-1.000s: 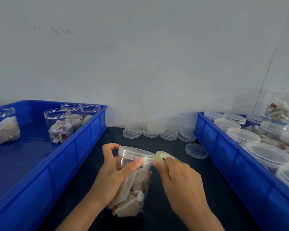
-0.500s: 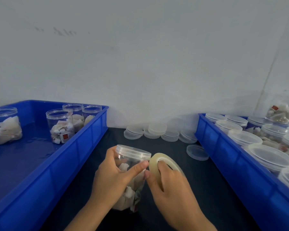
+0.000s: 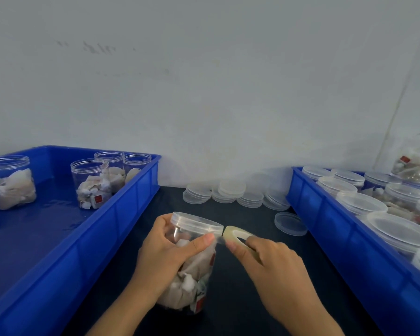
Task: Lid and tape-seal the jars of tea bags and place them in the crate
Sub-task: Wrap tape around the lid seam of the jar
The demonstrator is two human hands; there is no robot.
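My left hand [image 3: 166, 255] grips a clear jar of tea bags [image 3: 192, 284] that stands on the dark table, tilted slightly. A clear lid [image 3: 197, 223] sits on the jar. The left thumb presses the jar's side just under the lid. My right hand [image 3: 269, 265] holds a roll of clear tape [image 3: 237, 234] right beside the lid's edge, with a short strip of tape running to the jar under my thumb. A blue crate [image 3: 349, 241] on the right holds several lidded jars.
A blue crate [image 3: 87, 241] on the left holds several open jars of tea bags [image 3: 91, 184]. Stacks of loose clear lids [image 3: 228, 194] lie by the wall, and one single lid [image 3: 290, 224] lies near the right crate. A white wall stands behind.
The tape roll has moved right, away from the jar, drawing out a short strip. The left thumb stays pressed under the lid and the jar stays in place.
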